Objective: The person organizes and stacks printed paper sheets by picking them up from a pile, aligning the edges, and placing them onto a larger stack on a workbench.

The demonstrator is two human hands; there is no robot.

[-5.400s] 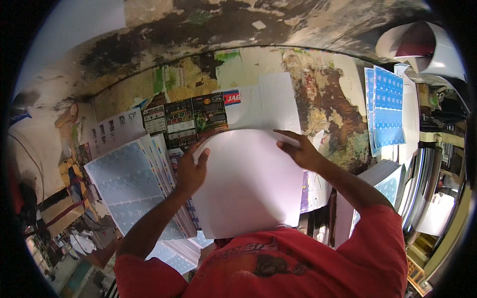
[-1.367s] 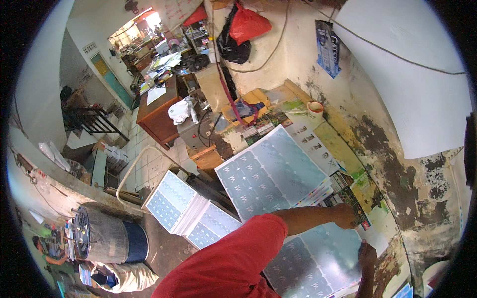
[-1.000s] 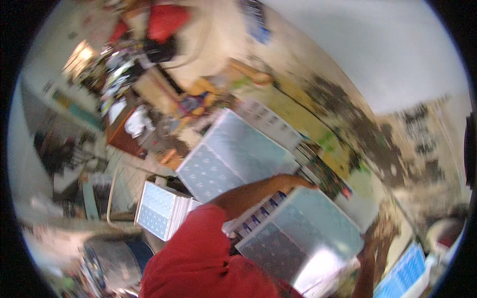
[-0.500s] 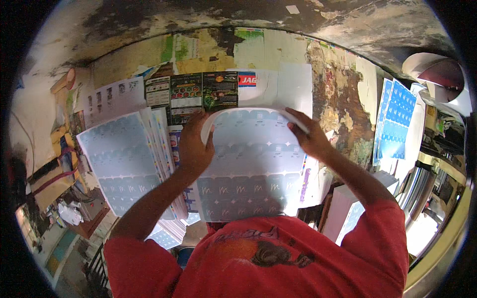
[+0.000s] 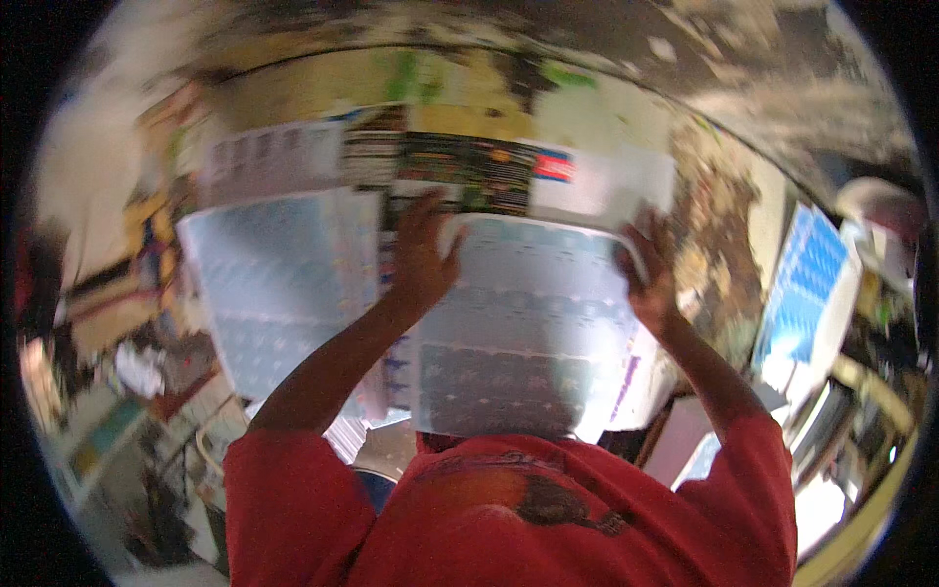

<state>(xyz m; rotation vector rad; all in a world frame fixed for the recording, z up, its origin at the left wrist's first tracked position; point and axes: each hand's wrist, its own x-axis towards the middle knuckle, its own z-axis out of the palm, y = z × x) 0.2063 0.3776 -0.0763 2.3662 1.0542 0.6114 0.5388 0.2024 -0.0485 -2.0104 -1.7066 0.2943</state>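
A pale blue-grey stack of printed sheets [image 5: 523,313] lies in front of me, its near edge by my red shirt. My left hand [image 5: 425,254] holds its far left corner, thumb on the inner side and fingers outside. Around the far right corner, my right hand [image 5: 649,274] is closed in the same way, though motion blurs its fingers. Both corners curl up slightly between thumb and fingers. To the left rests another pile of similar printed sheets [image 5: 274,284], its right side fanned into several layers.
Dark printed leaflets [image 5: 465,161] and white paper [image 5: 597,201] lie beyond the stack. Bright blue printed sheets [image 5: 802,284] stand at the right. A thick paper block [image 5: 685,440] sits below my right forearm. Clutter, including a crumpled white bag [image 5: 139,370], fills the left side.
The whole view has swung, so the scene sits further right and is blurred. Both hands remain at the far corners of the sheet stack, with fingers slightly more raised.
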